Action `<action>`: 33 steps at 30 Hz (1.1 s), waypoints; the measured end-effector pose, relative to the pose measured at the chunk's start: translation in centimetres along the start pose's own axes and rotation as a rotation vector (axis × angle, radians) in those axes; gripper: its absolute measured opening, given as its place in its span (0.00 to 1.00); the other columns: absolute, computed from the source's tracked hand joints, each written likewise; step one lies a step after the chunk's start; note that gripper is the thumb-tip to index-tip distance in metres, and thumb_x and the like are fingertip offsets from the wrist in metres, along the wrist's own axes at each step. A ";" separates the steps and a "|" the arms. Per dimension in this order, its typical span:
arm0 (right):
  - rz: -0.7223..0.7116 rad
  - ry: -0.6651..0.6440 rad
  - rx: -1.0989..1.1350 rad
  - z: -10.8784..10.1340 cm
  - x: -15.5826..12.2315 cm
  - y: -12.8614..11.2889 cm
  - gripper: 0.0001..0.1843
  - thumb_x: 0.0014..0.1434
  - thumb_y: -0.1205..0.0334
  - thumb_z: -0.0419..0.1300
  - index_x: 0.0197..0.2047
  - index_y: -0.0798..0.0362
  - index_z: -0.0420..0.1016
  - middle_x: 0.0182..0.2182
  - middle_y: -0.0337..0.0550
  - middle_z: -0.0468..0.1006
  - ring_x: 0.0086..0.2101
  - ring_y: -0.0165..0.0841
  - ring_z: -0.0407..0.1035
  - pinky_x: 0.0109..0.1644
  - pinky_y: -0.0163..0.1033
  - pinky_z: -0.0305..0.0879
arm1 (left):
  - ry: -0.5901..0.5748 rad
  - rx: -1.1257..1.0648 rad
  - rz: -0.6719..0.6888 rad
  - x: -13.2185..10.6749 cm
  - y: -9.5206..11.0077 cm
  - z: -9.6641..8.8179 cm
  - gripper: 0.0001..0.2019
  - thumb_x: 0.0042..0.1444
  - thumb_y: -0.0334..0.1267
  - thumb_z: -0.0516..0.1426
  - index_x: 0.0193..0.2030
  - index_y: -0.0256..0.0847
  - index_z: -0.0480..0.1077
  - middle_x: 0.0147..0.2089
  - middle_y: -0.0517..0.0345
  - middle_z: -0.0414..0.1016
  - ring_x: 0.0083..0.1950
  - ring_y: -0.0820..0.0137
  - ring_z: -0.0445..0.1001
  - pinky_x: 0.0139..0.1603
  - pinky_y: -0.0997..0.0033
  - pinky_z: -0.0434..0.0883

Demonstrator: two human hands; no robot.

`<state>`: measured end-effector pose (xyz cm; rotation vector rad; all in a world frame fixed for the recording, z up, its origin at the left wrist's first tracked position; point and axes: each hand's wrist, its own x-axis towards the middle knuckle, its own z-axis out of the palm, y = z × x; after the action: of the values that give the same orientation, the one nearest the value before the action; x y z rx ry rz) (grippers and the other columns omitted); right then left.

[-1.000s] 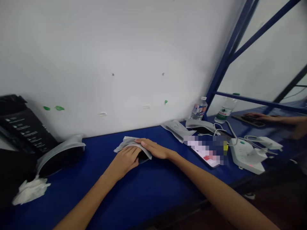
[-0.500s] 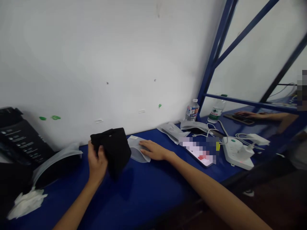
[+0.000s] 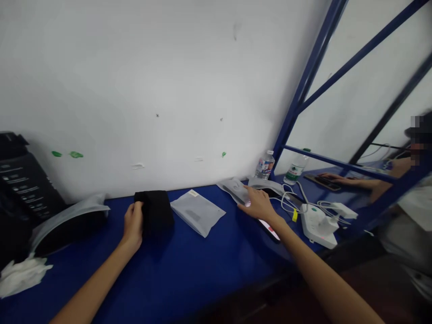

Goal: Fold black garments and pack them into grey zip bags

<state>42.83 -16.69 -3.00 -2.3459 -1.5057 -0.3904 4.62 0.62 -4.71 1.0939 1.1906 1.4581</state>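
Observation:
My left hand (image 3: 133,227) grips the left edge of a folded black cloth item (image 3: 157,216), which is held near the wall end of the blue tabletop (image 3: 189,274). Just right of it lies a flat frosted plastic pouch (image 3: 197,211) with a small pale label on its top edge. My right hand (image 3: 259,207) reaches over the upper end of a phone (image 3: 270,230) with a lit screen. Its fingers are apart, beside a second frosted pouch (image 3: 234,189); whether they touch the pouch or the phone is unclear.
A power strip (image 3: 319,227) with plugs and white cables sits right, near two plastic bottles (image 3: 265,165). At left stand a dark bottle (image 3: 25,180), an open frosted bag (image 3: 72,216) and crumpled tissue (image 3: 23,274). Beyond the blue frame (image 3: 293,108), another person's hand (image 3: 334,177) rests by a phone.
My right hand has left the frosted pouch and moved right to the phone and second pouch. That first pouch now lies flat. The black cloth in my left hand is lower and more upright.

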 end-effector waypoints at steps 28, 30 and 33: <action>0.217 0.038 -0.171 -0.9 -5.3 7.4 0.44 0.65 0.52 0.60 0.77 0.61 0.50 0.62 0.69 0.72 0.55 0.59 0.74 0.57 0.58 0.68 | -0.050 0.007 -0.005 -0.7 0.5 0.1 0.17 0.50 0.52 0.60 0.39 0.41 0.73 0.32 0.64 0.70 0.36 0.68 0.68 0.36 0.70 0.63; 0.182 0.063 -0.186 -1.2 -5.3 7.8 0.40 0.65 0.57 0.60 0.76 0.61 0.53 0.61 0.70 0.72 0.52 0.58 0.76 0.54 0.56 0.69 | -0.044 0.017 0.003 -0.8 0.5 0.1 0.17 0.51 0.52 0.60 0.39 0.40 0.73 0.32 0.64 0.70 0.36 0.68 0.68 0.37 0.70 0.63; 0.019 0.130 -0.139 -1.4 -6.0 6.0 0.36 0.65 0.63 0.59 0.74 0.57 0.60 0.59 0.67 0.74 0.54 0.57 0.75 0.57 0.56 0.69 | -0.051 0.028 0.008 -0.8 0.6 0.1 0.17 0.51 0.52 0.59 0.38 0.40 0.73 0.32 0.63 0.70 0.36 0.68 0.67 0.36 0.70 0.63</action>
<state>45.78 -24.57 -4.82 -2.3854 -1.4373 -0.6492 4.77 -0.20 -4.21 1.1492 1.1748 1.4148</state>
